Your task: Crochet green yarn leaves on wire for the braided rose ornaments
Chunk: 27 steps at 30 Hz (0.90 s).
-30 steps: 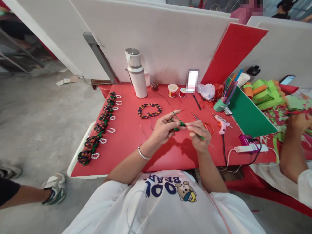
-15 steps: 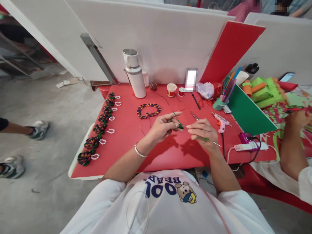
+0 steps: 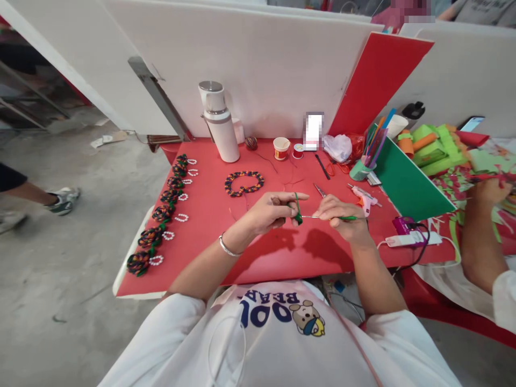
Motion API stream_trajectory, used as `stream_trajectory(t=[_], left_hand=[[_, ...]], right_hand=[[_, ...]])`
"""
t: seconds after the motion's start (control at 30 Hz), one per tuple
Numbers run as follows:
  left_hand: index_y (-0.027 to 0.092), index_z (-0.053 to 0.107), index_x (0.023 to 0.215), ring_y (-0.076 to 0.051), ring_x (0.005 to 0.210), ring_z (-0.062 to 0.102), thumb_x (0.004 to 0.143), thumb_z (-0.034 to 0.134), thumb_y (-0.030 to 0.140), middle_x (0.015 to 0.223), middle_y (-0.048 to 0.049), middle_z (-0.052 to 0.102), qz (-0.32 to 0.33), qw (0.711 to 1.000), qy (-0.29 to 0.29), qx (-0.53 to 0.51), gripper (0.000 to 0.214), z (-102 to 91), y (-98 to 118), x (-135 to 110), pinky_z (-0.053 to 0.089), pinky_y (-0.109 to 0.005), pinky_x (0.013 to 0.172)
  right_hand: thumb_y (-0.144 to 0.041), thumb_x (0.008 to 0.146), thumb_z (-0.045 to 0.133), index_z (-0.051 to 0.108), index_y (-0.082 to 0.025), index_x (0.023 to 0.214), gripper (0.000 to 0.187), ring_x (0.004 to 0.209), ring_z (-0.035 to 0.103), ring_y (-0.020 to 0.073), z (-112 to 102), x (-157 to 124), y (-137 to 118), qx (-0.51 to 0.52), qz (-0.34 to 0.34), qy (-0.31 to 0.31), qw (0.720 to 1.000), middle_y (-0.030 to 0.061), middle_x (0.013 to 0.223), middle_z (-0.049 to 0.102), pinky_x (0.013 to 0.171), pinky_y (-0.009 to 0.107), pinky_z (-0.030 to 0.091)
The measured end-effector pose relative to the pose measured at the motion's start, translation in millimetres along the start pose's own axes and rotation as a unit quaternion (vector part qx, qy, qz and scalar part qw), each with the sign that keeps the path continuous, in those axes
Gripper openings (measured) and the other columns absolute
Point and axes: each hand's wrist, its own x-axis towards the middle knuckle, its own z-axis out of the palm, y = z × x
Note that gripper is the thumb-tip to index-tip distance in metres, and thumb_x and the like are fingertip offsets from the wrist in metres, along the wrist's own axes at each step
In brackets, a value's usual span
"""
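Observation:
Between the fingers of my left hand [image 3: 273,211] is a small piece of green crochet [image 3: 298,219], and a strand of green yarn [image 3: 297,200] runs up over the outstretched index finger. My right hand [image 3: 342,217] grips a crochet hook [image 3: 310,216] with a green handle, its thin metal shaft reaching left to the green piece. Whether the hook's tip is inside a stitch is too small to tell. Beyond my hands, a ring of dark multicoloured braid [image 3: 244,183] lies on the red table [image 3: 201,252].
Several dark yarn flowers [image 3: 150,236] with white bead loops [image 3: 168,235] line the table's left edge. A white thermos [image 3: 223,129], paper cup [image 3: 281,148], scissors [image 3: 320,190] and pink glue gun [image 3: 365,200] stand or lie around. At right, a co-worker's hand [image 3: 487,191] is beside a green board [image 3: 415,183].
My right hand has drawn slightly away from the left, showing more of the hook's shaft. The hook now lies nearly level. A passer-by's legs at far left have shifted.

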Motion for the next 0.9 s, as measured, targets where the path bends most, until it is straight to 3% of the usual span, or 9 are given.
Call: stream_trajectory(t=[0.1,0.23,0.4,0.63,0.8,0.9], left_hand=[[0.010,0.071,0.128,-0.006,0.043,0.052,0.071,0.078,0.021,0.071,-0.0050,0.073,0.030,1.000,0.004,0.005,0.059,3.6,-2.1,1.1,0.024,-0.019,0.036],[0.010,0.068,0.135,-0.007,0.043,0.051,0.076,0.081,0.031,0.074,-0.0061,0.075,0.071,0.996,0.037,0.032,0.064,5.4,-9.8,1.9,0.028,-0.019,0.037],[0.010,0.067,0.134,-0.010,0.049,0.060,0.079,0.081,0.039,0.078,-0.0076,0.076,0.114,0.986,0.103,0.059,0.064,5.1,-18.8,1.1,0.034,-0.020,0.038],[0.009,0.068,0.131,-0.013,0.055,0.066,0.075,0.080,0.031,0.071,-0.0032,0.072,0.098,0.989,0.115,-0.001,0.062,9.4,-17.1,1.3,0.029,-0.019,0.036],[0.008,0.065,0.134,-0.005,0.039,0.046,0.072,0.080,0.031,0.069,-0.0042,0.073,0.069,0.994,0.086,-0.013,0.068,5.4,-17.9,2.5,0.020,-0.020,0.037],[0.010,0.066,0.135,-0.005,0.040,0.046,0.072,0.082,0.031,0.072,-0.0054,0.075,0.087,0.993,0.078,0.001,0.068,2.6,-21.5,3.1,0.019,-0.021,0.039]], right_hand=[[-0.049,0.093,0.068,0.080,-0.033,0.100,0.021,0.085,0.074,0.0225,19.9,-4.4,10.1,0.001,-0.007,0.080,0.997,0.0031,0.093,0.082,0.080,0.045,0.059],[-0.045,0.094,0.068,0.078,-0.038,0.109,0.019,0.095,0.072,0.0225,41.3,-9.0,16.9,-0.105,-0.045,0.156,0.981,0.0013,0.107,0.081,0.090,0.048,0.056],[-0.045,0.096,0.065,0.077,-0.037,0.109,0.019,0.097,0.072,0.0235,52.2,-12.1,18.8,-0.126,-0.031,0.200,0.971,0.0024,0.106,0.080,0.090,0.047,0.056],[-0.045,0.096,0.065,0.077,-0.035,0.106,0.018,0.095,0.073,0.0216,63.7,-12.5,20.3,-0.061,-0.027,0.234,0.970,0.0017,0.104,0.080,0.087,0.042,0.058],[-0.049,0.095,0.065,0.077,-0.033,0.103,0.021,0.094,0.073,0.0216,66.3,-12.6,21.5,-0.044,-0.019,0.224,0.974,0.0021,0.101,0.080,0.086,0.042,0.059],[-0.046,0.095,0.066,0.076,-0.034,0.104,0.018,0.098,0.073,0.0213,68.2,-12.2,23.2,-0.031,-0.002,0.246,0.969,0.0021,0.104,0.079,0.083,0.040,0.061]])
